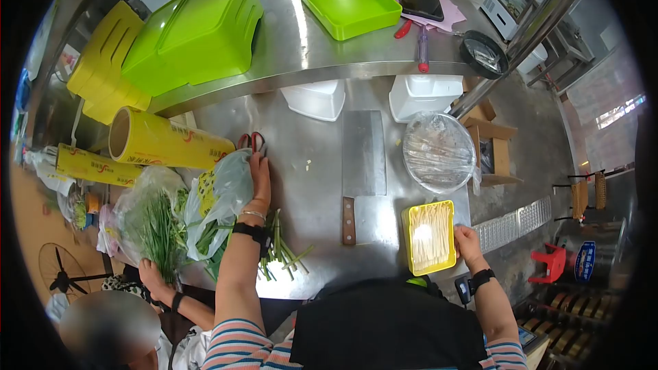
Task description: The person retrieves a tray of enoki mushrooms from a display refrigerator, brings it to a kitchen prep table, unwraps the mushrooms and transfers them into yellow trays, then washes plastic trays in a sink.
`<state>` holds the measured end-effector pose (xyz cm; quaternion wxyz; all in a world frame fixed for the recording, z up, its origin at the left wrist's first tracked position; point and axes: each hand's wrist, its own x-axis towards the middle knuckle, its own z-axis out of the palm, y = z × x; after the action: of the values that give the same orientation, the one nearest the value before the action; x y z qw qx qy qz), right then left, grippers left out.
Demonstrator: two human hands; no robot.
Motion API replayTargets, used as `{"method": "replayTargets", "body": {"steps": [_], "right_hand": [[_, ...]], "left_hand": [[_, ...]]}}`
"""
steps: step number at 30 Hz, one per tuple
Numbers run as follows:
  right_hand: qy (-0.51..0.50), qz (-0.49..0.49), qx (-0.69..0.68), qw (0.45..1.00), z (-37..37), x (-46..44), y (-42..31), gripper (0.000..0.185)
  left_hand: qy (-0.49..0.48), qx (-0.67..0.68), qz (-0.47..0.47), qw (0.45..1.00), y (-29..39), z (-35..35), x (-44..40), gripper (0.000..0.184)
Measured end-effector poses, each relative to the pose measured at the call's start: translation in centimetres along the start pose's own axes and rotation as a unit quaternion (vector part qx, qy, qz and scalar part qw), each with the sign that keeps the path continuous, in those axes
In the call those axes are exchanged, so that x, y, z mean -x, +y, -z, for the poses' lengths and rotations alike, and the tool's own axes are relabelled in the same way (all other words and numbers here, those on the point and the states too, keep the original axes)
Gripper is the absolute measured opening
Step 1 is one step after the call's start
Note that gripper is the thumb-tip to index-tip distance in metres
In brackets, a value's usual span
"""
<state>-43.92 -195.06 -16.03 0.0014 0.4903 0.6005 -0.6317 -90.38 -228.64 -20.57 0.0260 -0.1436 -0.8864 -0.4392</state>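
My left hand [258, 181] stretches forward, fingers extended, at the right edge of a pale plastic bag [236, 185] of greens. Its fingertips are at the red-and-black handles of the scissors [255, 142]; I cannot tell whether they touch. Cut green stems [282, 253] lie beside my left wrist. My right hand [469, 244] is closed on the right rim of a yellow tray [410, 247] filled with thin wooden sticks [432, 236]. A cleaver [363, 157] with a wooden handle lies flat between my hands.
A co-worker's hand [154, 277] is at a bunch of long green stalks [161, 229] on the left. A large roll of cling film [171, 140] lies behind. A plastic-covered round container [439, 151] stands right. The raised shelf [288, 48] holds green bins and a screwdriver [423, 51].
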Motion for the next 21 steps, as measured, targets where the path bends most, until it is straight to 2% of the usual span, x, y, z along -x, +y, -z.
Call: {"method": "replayTargets", "body": {"steps": [1, 3, 4, 5, 6, 8, 9, 12, 14, 15, 17, 21], "right_hand": [[0.000, 0.001, 0.000, 1.000, 0.0, 0.1, 0.1, 0.029], [0.012, 0.003, -0.006, 1.000, -0.1, -0.1, 0.0, 0.030], [0.011, 0.006, -0.007, 1.000, -0.2, 0.0, 0.0, 0.030], [0.013, 0.004, -0.003, 1.000, -0.2, 0.0, -0.2, 0.030], [0.015, 0.003, 0.002, 1.000, -0.4, 0.0, -0.3, 0.030], [0.012, 0.001, -0.002, 1.000, -0.5, 0.1, -0.5, 0.029], [0.012, -0.002, -0.005, 1.000, -0.4, 0.2, -0.6, 0.029], [0.012, 0.003, -0.006, 1.000, -0.4, 0.3, -0.6, 0.029], [0.014, 0.000, -0.001, 1.000, -0.4, 0.5, -0.9, 0.030], [0.014, -0.005, 0.005, 1.000, -0.4, 0.6, -1.1, 0.030], [0.013, -0.002, 0.000, 1.000, -0.6, 0.5, -1.2, 0.031], [-0.010, 0.009, -0.002, 1.000, -0.5, 0.9, -1.5, 0.031]], "left_hand": [[0.000, 0.054, 0.043, 0.998, 0.6, 0.5, -0.4, 0.023], [-0.012, 0.038, 0.056, 0.998, 0.6, 0.6, -0.6, 0.027], [-0.056, -0.088, -0.092, 0.990, 0.5, 0.4, 0.3, 0.031], [-0.096, -0.212, -0.234, 0.944, 1.6, 0.4, 1.1, 0.035], [-0.093, -0.214, -0.234, 0.944, 3.6, 0.4, 1.6, 0.035], [-0.166, -0.106, -0.178, 0.964, 7.8, -0.2, 2.4, 0.033], [-0.165, -0.104, -0.177, 0.965, 8.4, -0.8, 2.5, 0.033], [-0.167, -0.167, -0.209, 0.949, 8.8, -2.1, 1.2, 0.023], [-0.259, -0.245, -0.187, 0.915, 8.5, -2.8, 0.0, 0.014], [-0.259, -0.245, -0.191, 0.915, 9.2, -2.8, -0.1, 0.014], [-0.287, -0.364, -0.188, 0.866, 10.7, -2.3, -0.1, 0.012], [-0.248, -0.348, -0.262, 0.865, 8.6, -3.4, 0.3, 0.010]]}}
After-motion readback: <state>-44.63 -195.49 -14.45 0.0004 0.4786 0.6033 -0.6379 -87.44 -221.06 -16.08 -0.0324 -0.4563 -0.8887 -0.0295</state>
